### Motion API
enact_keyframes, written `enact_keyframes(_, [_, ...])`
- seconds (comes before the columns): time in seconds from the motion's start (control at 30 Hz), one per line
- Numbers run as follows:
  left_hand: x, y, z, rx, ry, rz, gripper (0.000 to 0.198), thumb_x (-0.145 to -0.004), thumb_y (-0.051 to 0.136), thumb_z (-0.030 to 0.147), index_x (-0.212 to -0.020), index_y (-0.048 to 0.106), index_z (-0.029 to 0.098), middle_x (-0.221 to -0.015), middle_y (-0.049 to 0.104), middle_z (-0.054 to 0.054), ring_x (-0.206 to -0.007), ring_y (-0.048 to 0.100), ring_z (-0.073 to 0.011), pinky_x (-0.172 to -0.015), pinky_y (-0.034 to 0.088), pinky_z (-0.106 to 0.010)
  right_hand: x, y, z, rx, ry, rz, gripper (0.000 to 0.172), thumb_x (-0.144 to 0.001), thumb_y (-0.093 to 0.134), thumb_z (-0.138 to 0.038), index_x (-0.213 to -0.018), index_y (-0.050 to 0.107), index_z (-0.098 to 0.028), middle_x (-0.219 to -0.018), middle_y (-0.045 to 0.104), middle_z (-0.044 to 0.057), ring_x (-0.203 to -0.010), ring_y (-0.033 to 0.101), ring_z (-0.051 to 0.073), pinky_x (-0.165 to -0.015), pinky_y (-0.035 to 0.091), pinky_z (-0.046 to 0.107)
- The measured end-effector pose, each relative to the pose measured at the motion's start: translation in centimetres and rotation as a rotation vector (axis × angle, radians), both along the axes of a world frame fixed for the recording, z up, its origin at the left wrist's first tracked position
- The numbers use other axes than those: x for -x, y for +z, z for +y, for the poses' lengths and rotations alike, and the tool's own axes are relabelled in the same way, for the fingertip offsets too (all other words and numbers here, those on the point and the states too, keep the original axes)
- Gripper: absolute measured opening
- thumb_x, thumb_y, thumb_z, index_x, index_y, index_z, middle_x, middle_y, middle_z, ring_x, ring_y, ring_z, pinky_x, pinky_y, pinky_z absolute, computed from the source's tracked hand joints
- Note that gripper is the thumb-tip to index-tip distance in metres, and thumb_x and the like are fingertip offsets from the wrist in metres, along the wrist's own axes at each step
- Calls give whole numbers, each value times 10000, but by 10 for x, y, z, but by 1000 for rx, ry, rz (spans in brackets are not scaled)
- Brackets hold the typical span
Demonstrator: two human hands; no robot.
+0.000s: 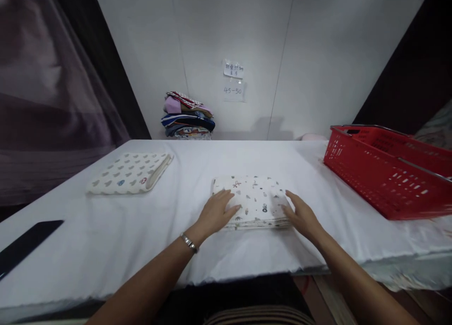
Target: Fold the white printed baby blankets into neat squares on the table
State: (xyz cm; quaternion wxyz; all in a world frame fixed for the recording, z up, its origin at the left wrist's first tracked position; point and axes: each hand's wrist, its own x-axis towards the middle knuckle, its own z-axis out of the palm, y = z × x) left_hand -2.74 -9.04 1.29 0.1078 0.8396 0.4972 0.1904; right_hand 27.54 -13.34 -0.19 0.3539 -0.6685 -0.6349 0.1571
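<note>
A folded white cloth with small printed figures [254,200] lies in the middle of the white table [106,240]. My left hand [216,213] rests flat on its left near corner, fingers stretched out, a bracelet on the wrist. My right hand [300,214] lies flat against the cloth's right near edge, fingers spread and open. Neither hand grips anything.
A second folded cloth with a grey print [130,173] lies at the table's left. A red plastic basket [384,174] stands at the right. A pile of folded clothes [187,115] sits against the back wall under paper notes [233,80]. A dark flat object [24,245] lies at the near left.
</note>
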Motion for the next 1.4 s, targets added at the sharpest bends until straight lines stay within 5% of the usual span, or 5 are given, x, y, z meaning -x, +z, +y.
enact_keyframes(0.13, [-15,-25,22,121,113,132,692,-887,370,599,-1419,370,155,-1538,229,-135,-1429,151,-315,-1118,181,-563,19,-9,19,67,277,-294,601,-889,446,-489,-1416,404,-203,-1517,308,91,-1418,201,269,-1139,184,487])
enact_keyframes(0.3, [-8,-48,27,221,154,176,793,-869,225,688,-1489,229,193,-1572,82,-66,-1449,3,-278,-1139,68,-564,19,-32,20,207,314,-603,652,-938,266,-569,-1441,360,-164,-1537,237,117,-1432,135,269,-1138,145,506])
enact_keyframes(0.63, [-30,-24,54,89,249,162,732,-866,318,649,-1434,353,188,-1563,158,-98,-1447,60,-285,-1146,59,-535,34,4,62,104,283,-695,739,-922,249,-611,-1466,296,-112,-1542,207,153,-1433,120,287,-1139,105,507])
enact_keyframes(1.13, [-29,-41,80,113,324,96,705,-878,349,605,-1418,348,153,-1542,235,-118,-1433,133,-295,-1129,145,-540,20,-35,118,189,174,-410,674,-905,387,-538,-1424,354,-110,-1545,213,144,-1436,91,284,-1132,163,489])
enact_keyframes(1.4, [-8,-33,65,60,487,3,544,-885,430,400,-1324,438,78,-1409,442,-180,-1301,406,-284,-1039,344,-366,-12,-40,71,236,-11,135,691,-827,532,-378,-1445,341,-132,-1473,380,135,-1331,391,260,-1113,280,395])
